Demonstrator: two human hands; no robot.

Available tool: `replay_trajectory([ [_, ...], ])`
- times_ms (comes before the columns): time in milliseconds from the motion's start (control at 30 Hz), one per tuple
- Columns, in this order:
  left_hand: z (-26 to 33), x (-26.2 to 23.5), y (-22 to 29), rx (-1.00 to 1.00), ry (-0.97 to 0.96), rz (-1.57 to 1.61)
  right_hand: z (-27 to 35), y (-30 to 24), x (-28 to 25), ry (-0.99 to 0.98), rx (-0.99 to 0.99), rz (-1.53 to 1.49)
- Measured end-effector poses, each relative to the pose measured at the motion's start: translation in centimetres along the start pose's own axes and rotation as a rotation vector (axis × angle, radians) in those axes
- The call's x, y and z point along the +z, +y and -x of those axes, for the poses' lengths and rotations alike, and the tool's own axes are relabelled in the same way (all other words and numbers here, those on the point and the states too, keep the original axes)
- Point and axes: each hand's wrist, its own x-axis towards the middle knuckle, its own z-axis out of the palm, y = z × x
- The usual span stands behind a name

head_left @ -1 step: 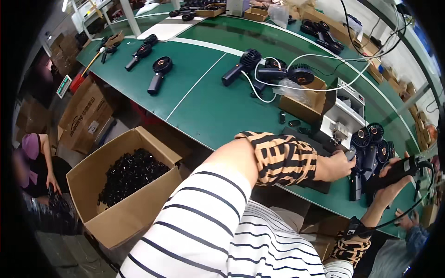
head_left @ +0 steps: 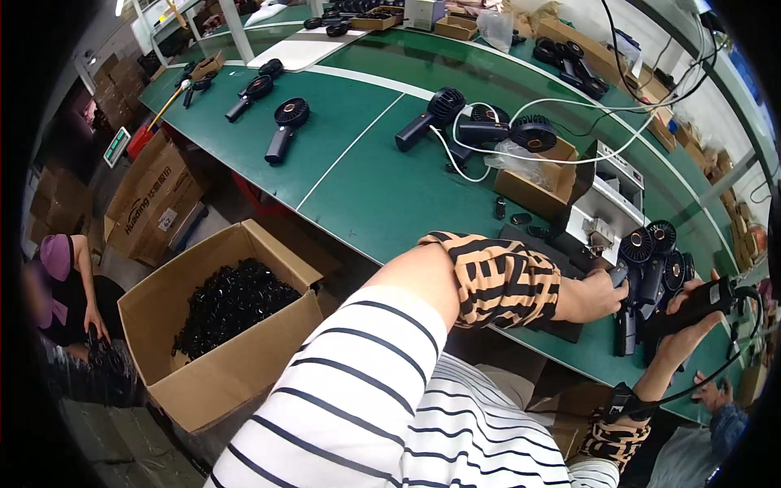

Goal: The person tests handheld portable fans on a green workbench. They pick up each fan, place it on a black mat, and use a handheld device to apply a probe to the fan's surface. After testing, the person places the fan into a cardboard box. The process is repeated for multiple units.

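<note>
My left hand (head_left: 592,294) is closed, its fingers pinching a small grey rounded piece (head_left: 620,273); most of that piece is hidden. Just right of it, a cluster of dark handheld fans (head_left: 637,244) lies on the green bench (head_left: 358,187). My right hand (head_left: 683,337) wraps round a black corded electric screwdriver (head_left: 693,307), whose cable runs off to the right. The screwdriver's tip cannot be made out among the fans. In front of my left hand stands a silver and black machine (head_left: 598,232), and a dark mat (head_left: 561,328) lies under the left forearm.
Several more fans (head_left: 285,130) lie along the bench, some with white cables. A small carton (head_left: 545,183) holds clear plastic. A large carton of black parts (head_left: 232,313) stands left of my arm. A co-worker's hand (head_left: 713,392) rests at the lower right; another person (head_left: 89,309) is at far left.
The whole view has shifted slightly. Both hands keep the same hold and place among the fans.
</note>
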Motion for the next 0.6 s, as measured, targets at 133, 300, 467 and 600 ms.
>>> replay_trajectory([
  [133,0.7,-2.4,-1.1,0.007,0.248,0.137,-0.3,-0.5,0.1,-0.006,-0.017,-0.020],
  [300,5.0,-7.4,-2.7,0.005,0.364,0.342,-0.6,-2.4,0.1,0.027,-0.026,0.015],
  [467,14.8,-10.5,-4.4,0.025,0.374,0.342,-1.1,-3.3,1.9,0.012,-0.014,0.049],
  [600,18.4,-8.3,-3.8,-0.081,0.197,0.483,-2.5,-2.1,6.0,-0.052,-0.043,-0.026],
])
